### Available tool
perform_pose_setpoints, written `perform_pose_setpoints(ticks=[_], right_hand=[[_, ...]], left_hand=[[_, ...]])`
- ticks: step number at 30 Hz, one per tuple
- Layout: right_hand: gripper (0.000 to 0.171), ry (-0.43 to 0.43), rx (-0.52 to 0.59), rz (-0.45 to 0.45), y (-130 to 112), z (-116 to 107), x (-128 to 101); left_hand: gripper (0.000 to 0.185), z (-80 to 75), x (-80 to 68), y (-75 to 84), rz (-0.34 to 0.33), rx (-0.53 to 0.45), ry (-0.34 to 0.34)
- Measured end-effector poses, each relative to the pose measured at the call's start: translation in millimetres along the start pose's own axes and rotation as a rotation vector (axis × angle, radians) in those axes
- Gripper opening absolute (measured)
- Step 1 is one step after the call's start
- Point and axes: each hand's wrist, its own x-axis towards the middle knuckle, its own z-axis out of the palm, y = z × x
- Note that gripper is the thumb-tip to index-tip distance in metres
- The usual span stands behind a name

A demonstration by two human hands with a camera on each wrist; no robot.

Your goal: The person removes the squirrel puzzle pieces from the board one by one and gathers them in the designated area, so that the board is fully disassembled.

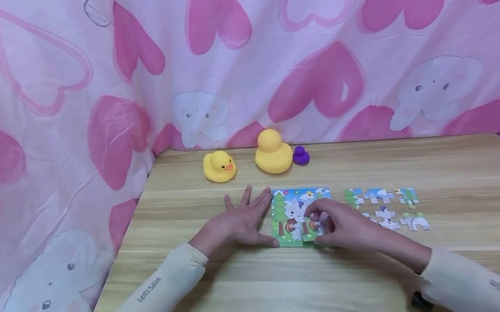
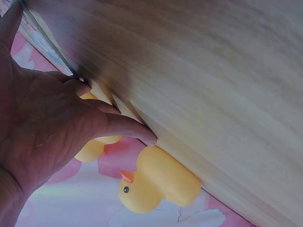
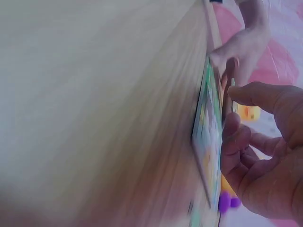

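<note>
A picture puzzle board (image 1: 281, 206) with a white animal, green trees and a blue top edge lies flat mid-table. Spread straight, the fingers of my left hand (image 1: 245, 223) rest at its left side, with thumb and index finger at the edge. My right hand (image 1: 348, 223) pinches a puzzle piece (image 1: 310, 228) between thumb and fingers, over the board's lower right part. From the right wrist view, that puzzle piece (image 3: 233, 84) shows edge-on, close above the board (image 3: 208, 113). Part of the board's right side is hidden behind this hand.
Several loose puzzle pieces (image 1: 380, 195) lie in two rows right of the board. Behind it stand a small yellow duck (image 1: 219, 167), a larger yellow duck (image 1: 273, 152) and a little purple duck (image 1: 300, 155). A pink heart-print curtain (image 1: 227, 72) borders the wooden table (image 1: 263, 301).
</note>
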Motion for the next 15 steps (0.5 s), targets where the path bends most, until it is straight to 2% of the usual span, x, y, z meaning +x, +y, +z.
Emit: perform_pose_setpoints(ticks=[8, 15], right_hand=[[0.048, 0.058, -0.080, -0.073, 40.0, -28.3, -51.3], [0.051, 0.136, -0.155, -0.108, 59.5, -33.9, -82.7]], left_hand=[[0.126, 0.9, -0.6, -0.7, -0.006, -0.013, -0.011], [0.126, -0.1, -1.1, 0.8, -0.002, 0.006, -0.003]])
